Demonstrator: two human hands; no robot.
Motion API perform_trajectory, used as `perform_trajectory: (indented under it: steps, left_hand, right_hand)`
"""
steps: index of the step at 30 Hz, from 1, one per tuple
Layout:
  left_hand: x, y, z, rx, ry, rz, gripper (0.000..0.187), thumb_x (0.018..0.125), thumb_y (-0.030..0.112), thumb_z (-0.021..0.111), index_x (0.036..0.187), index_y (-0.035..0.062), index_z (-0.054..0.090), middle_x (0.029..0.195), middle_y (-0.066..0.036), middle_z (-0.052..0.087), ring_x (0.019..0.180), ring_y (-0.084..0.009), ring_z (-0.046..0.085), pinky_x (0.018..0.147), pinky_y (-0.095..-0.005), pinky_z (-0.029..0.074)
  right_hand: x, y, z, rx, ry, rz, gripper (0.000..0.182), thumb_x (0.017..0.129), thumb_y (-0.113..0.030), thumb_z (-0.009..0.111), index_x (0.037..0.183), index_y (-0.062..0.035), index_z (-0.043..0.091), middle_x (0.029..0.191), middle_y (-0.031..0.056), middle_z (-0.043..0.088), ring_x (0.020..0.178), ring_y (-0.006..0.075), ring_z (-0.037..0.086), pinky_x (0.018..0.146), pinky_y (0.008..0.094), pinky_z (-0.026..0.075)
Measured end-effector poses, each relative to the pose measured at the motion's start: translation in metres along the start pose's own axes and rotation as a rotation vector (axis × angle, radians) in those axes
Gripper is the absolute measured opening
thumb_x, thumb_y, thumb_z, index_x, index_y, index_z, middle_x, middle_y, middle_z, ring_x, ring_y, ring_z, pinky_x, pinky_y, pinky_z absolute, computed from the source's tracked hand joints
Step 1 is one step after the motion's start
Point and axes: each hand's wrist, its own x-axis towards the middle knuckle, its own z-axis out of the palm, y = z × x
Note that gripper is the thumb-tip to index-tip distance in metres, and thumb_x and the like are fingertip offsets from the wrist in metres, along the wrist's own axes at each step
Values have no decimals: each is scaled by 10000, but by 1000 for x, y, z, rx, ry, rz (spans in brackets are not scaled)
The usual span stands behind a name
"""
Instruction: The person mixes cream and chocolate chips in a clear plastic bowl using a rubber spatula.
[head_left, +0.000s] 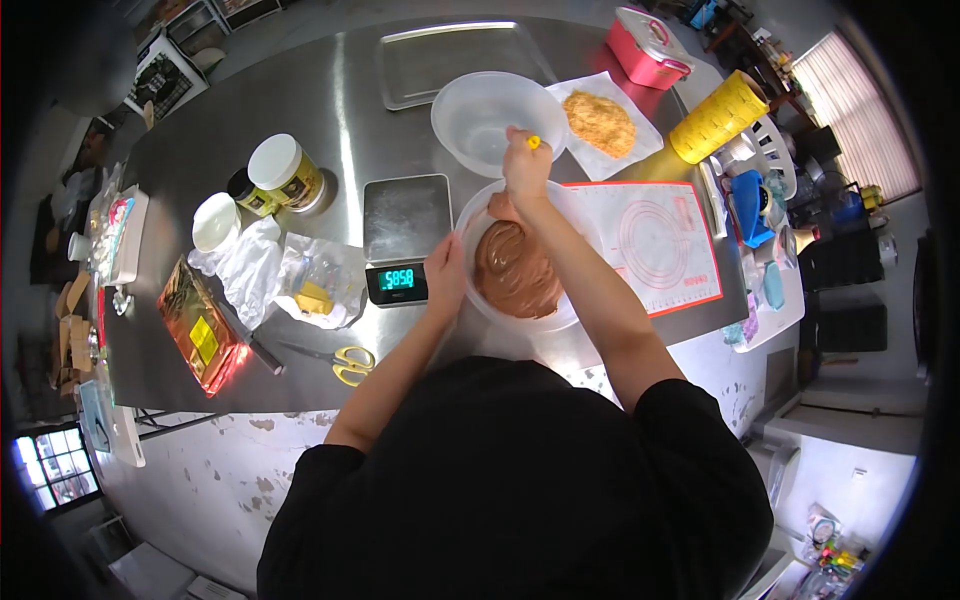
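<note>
A translucent plastic bowl (583, 318) holds a smooth, swirled brown chocolate-coloured mixture (515, 268). My left hand (445, 270) grips the left rim of this bowl, fingers closed on its edge. Over the bowl's far side, my right hand (527, 168) is wrapped round a tool whose yellow handle end (534, 142) sticks out of the fist. The rest of that tool is hidden by the hand and forearm, so its kind does not show. Left of the bowl lies a kitchen scale (408, 220) with a lit display that seems to read 585.8.
A second translucent bowl (470, 105) stands behind, beside golden crumbs (600, 124) on white paper. To the right lies a red-edged baking mat (650, 245) near a yellow roll (718, 115). Leftward are tubs (285, 172), butter (314, 298), scissors (353, 366) and a shiny foil pack (202, 330).
</note>
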Motion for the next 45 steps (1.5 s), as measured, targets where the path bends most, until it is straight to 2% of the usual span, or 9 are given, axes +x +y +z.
perform_trajectory:
  steps: [3, 7, 15, 21, 25, 37, 39, 42, 45]
  left_hand:
    - [7, 5, -3, -13, -79, -81, 276, 884, 150, 447, 1058, -40, 546, 905, -11, 572, 800, -58, 480, 721, -185, 390]
    - [15, 2, -4, -56, -102, -122, 275, 882, 153, 451, 1058, -35, 549, 901, -8, 571, 796, -54, 477, 714, -186, 389]
    - [18, 0, -1, -137, -128, -43, 272, 888, 153, 432, 1031, -40, 560, 895, -11, 575, 783, -59, 481, 707, -192, 395]
    - [16, 7, 0, -69, -91, -62, 268, 889, 150, 424, 1024, -33, 566, 891, -16, 577, 791, -62, 492, 720, -191, 402]
    - [17, 8, 3, -219, -115, -110, 270, 889, 155, 428, 1020, -33, 569, 879, -15, 580, 788, -63, 492, 717, -185, 400]
    - [23, -27, -6, -305, -104, -186, 270, 892, 167, 413, 977, -44, 559, 737, 22, 546, 641, -66, 442, 577, -192, 359]
    - [32, -70, -6, -5, -45, 173, 289, 901, 178, 379, 985, -30, 561, 783, -16, 588, 673, -104, 481, 610, -216, 387]
    - [14, 9, 3, -410, -177, -97, 433, 917, 315, 322, 1039, -44, 532, 932, -42, 572, 785, -96, 522, 723, -242, 409]
    - [27, -21, -1, -315, -155, -56, 239, 887, 160, 425, 994, 14, 581, 800, -25, 600, 705, -110, 523, 642, -229, 417]
  right_hand:
    - [-15, -5, 14, 107, -146, 145, 297, 777, -134, 529, 514, -38, 432, 472, -45, 346, 446, 62, 309, 408, 258, 243]
    - [-28, -4, 17, 83, -284, 76, 300, 775, -134, 543, 508, -62, 426, 469, -51, 355, 430, 49, 312, 392, 239, 228]
    - [-47, -39, -8, 117, -883, 420, 260, 769, -133, 530, 536, -35, 471, 477, -44, 370, 434, 50, 317, 395, 228, 245]
    - [-9, -20, -10, -40, -248, 79, 245, 756, -146, 543, 539, -54, 476, 465, -34, 368, 405, 71, 327, 377, 245, 249]
    - [-5, -19, 13, -104, -118, -94, 273, 754, -136, 539, 509, -55, 447, 461, -37, 348, 425, 67, 315, 401, 251, 247]
    - [-62, -30, -1, 18, -696, 374, 212, 727, -122, 567, 555, -23, 492, 479, -21, 402, 440, 45, 352, 398, 210, 262]
    - [-75, -26, -17, 132, -870, 396, 172, 728, -120, 573, 605, -6, 537, 509, -6, 427, 435, 60, 363, 400, 208, 273]
    - [-78, -46, -32, -5, -1168, 394, 163, 753, -123, 559, 639, -7, 571, 504, -6, 442, 449, 51, 390, 423, 208, 301]
    - [-65, -50, -49, -73, -1030, 406, 188, 766, -116, 522, 624, 4, 546, 510, 3, 436, 453, 81, 378, 436, 206, 298]
